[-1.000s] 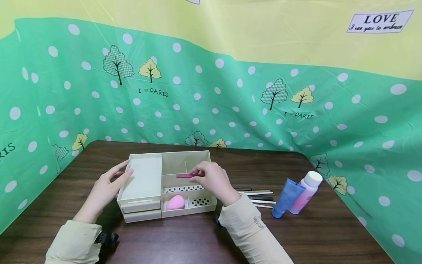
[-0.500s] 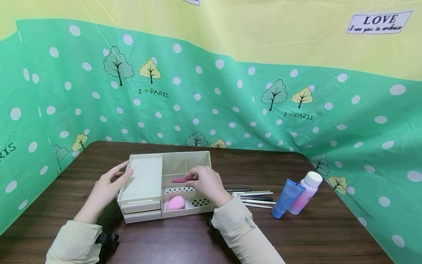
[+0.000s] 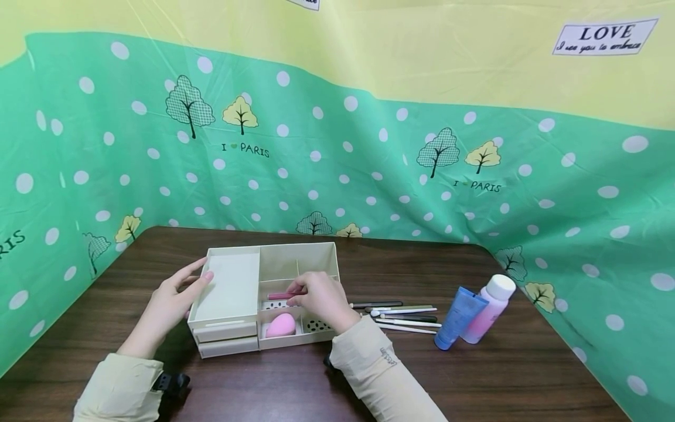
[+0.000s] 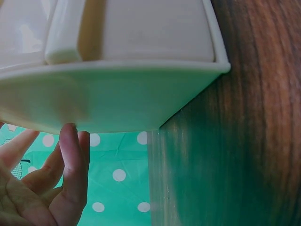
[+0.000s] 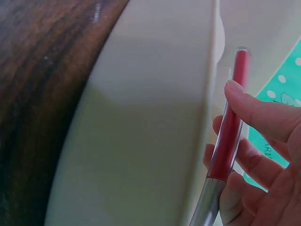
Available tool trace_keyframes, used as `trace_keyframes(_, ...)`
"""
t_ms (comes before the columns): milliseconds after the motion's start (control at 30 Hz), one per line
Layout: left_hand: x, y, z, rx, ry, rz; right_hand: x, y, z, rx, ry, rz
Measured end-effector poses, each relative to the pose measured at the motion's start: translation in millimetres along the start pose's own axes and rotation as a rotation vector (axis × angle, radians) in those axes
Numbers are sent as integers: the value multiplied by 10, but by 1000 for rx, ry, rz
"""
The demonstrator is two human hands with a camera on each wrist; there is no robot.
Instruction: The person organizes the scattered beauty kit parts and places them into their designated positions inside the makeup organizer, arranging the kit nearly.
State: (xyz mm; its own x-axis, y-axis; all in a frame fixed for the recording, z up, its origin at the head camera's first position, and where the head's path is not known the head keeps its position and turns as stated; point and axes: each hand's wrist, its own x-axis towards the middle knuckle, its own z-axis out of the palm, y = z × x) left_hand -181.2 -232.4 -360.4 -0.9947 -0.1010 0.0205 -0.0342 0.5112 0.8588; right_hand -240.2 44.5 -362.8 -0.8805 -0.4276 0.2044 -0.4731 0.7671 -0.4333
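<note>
A cream desktop organizer [image 3: 227, 287] stands on the table, with drawers at its left and open compartments at its right. My right hand [image 3: 323, 300] pinches a lip gloss tube [image 5: 229, 136], pinkish red with a silver part, between thumb and fingers. The tube lies roughly level over the middle compartment, close above its dotted floor. My left hand [image 3: 170, 302] rests against the organizer's left side, thumb at the top edge; in the left wrist view, extended fingertips [image 4: 69, 132] meet the side wall's edge. An egg-shaped pink makeup sponge [image 3: 281, 324] sits in the front compartment.
Several makeup brushes [image 3: 408, 321] lie on the wooden table [image 3: 295, 387], right of the organizer. Beyond them stand a blue squeeze tube [image 3: 457, 321] and a pink bottle with a white cap [image 3: 500, 286]. A green and yellow curtain [image 3: 364, 158] hangs behind the table.
My right hand has moved left and toward me with the lip gloss, lowering from the back of the middle compartment to over its dotted floor. My left hand has stayed put.
</note>
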Motion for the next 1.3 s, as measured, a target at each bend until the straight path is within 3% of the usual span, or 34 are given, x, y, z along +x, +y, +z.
trace_keyframes(867,8,-13,4,7,-1,-9,10,60,74,-1,-31,10)
trace_keyframes(1100,9,-16,5,6,-2,-9,-6,59,37,70,-29,13)
trace_keyframes(1300,10,-22,5,5,-5,-7,-31,57,4,204,-14,42)
